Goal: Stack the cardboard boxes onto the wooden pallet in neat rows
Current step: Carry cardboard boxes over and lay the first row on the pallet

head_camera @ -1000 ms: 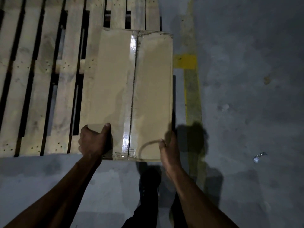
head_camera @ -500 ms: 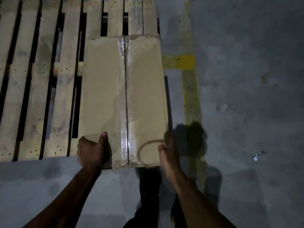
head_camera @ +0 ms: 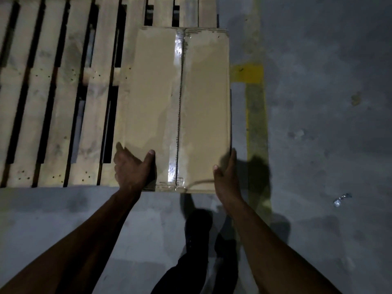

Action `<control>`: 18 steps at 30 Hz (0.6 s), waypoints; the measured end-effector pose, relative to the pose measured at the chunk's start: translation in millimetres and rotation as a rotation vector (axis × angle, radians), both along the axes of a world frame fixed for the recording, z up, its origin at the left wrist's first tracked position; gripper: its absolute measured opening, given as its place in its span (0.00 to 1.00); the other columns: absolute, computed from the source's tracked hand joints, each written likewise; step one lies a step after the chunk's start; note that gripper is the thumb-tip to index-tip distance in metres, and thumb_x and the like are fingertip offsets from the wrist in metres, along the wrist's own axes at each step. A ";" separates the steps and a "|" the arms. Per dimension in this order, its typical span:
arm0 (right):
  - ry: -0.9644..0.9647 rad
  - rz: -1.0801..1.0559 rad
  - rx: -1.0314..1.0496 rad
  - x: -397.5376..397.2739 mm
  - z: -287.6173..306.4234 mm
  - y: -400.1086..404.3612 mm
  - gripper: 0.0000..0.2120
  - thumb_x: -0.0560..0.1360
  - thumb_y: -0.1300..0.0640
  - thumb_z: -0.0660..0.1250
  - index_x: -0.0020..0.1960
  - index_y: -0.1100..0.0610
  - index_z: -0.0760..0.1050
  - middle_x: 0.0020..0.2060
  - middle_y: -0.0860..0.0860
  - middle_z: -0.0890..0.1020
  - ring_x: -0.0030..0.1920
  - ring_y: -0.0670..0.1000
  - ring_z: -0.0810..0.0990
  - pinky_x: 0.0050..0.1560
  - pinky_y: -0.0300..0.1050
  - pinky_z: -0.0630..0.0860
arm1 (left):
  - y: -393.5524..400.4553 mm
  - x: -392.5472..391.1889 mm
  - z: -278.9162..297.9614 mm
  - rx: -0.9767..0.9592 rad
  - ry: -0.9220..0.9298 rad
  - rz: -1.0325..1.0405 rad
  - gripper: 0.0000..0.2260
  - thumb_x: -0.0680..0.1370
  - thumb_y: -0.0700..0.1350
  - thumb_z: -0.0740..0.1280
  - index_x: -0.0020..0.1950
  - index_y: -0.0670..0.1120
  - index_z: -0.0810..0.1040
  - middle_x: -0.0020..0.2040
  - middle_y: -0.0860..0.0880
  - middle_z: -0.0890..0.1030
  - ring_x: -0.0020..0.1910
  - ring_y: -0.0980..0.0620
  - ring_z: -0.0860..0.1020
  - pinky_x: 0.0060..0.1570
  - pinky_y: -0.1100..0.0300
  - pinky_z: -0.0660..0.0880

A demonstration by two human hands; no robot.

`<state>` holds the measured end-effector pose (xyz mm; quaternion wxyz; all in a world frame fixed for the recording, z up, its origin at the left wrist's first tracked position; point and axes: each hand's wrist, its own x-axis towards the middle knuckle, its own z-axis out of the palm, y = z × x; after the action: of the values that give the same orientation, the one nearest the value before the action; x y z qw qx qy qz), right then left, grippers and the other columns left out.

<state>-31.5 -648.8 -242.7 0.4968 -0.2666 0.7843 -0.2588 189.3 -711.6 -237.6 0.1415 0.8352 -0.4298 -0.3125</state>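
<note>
The pallet lay mostly bare, slats showing, with a single taped box at its near right corner, the right edge about flush with the pallet's side by the yellow floor line; whether it had fully settled could not be told. The left hand held the near left corner, thumb on top, and the right hand gripped the near right edge. Judged barely begun: first box only, rows left to build.
</note>
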 end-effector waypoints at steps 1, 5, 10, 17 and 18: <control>0.044 0.045 -0.034 0.1 1.2 2.0 0.35 0.84 0.56 0.60 0.81 0.43 0.43 0.80 0.51 0.56 0.77 0.55 0.61 0.70 0.47 0.62 | 3.7 0.5 2.8 -0.022 -0.014 -0.068 0.44 0.75 0.60 0.71 0.81 0.44 0.50 0.79 0.37 0.57 0.76 0.37 0.59 0.72 0.41 0.59; 0.129 0.169 -0.098 -6.7 0.6 10.9 0.36 0.81 0.58 0.65 0.82 0.48 0.49 0.76 0.57 0.64 0.72 0.57 0.67 0.68 0.42 0.64 | 22.3 9.3 5.6 0.020 -0.095 -0.242 0.41 0.74 0.68 0.64 0.81 0.55 0.53 0.80 0.39 0.54 0.76 0.35 0.59 0.71 0.40 0.60; 0.118 0.245 -0.124 -20.8 1.1 15.7 0.35 0.82 0.58 0.63 0.82 0.49 0.49 0.76 0.53 0.67 0.71 0.54 0.70 0.56 0.31 0.61 | 39.7 9.7 9.7 0.070 -0.041 -0.204 0.40 0.76 0.68 0.63 0.81 0.59 0.49 0.78 0.35 0.55 0.75 0.31 0.58 0.71 0.40 0.60; 0.143 0.253 -0.158 -24.3 -8.5 21.9 0.30 0.84 0.53 0.59 0.82 0.45 0.48 0.78 0.54 0.62 0.76 0.58 0.64 0.72 0.44 0.60 | 40.0 8.7 11.6 0.042 -0.001 -0.223 0.40 0.77 0.64 0.66 0.82 0.57 0.47 0.78 0.35 0.53 0.75 0.30 0.55 0.72 0.39 0.57; 0.160 0.255 -0.160 -24.7 -9.2 21.9 0.30 0.84 0.52 0.58 0.82 0.46 0.48 0.78 0.55 0.63 0.76 0.59 0.64 0.72 0.45 0.61 | 40.2 8.1 11.5 0.041 -0.006 -0.223 0.41 0.77 0.64 0.66 0.82 0.57 0.47 0.78 0.35 0.53 0.75 0.30 0.55 0.72 0.39 0.57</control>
<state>-56.2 -627.0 -252.0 0.4386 -0.4226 0.7580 -0.2333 197.5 -671.4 -226.1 0.0874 0.7859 -0.5139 -0.3326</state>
